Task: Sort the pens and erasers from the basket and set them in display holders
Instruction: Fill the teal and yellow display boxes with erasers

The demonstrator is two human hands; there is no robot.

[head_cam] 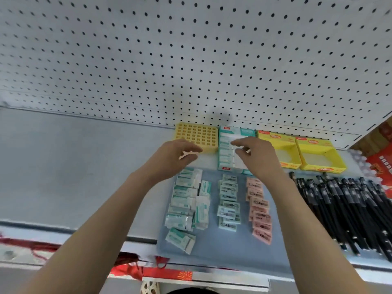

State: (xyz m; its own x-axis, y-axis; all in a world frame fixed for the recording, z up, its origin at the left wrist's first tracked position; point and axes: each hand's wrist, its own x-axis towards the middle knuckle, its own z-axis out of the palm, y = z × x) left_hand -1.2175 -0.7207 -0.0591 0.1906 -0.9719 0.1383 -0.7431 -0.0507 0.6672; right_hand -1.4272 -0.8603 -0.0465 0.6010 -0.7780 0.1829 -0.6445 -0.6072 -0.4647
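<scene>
Left hand (176, 155) and right hand (257, 159) pinch small white rectangular erasers (188, 154).

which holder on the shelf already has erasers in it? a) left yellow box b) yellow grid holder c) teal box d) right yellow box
c: the teal box holds a row of erasers, while the grid holder, left yellow box and right yellow box show none inside.

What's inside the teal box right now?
A row of wrapped erasers fills the left side of the teal box. The right hand covers part of its right side, so that part is hidden.
</scene>
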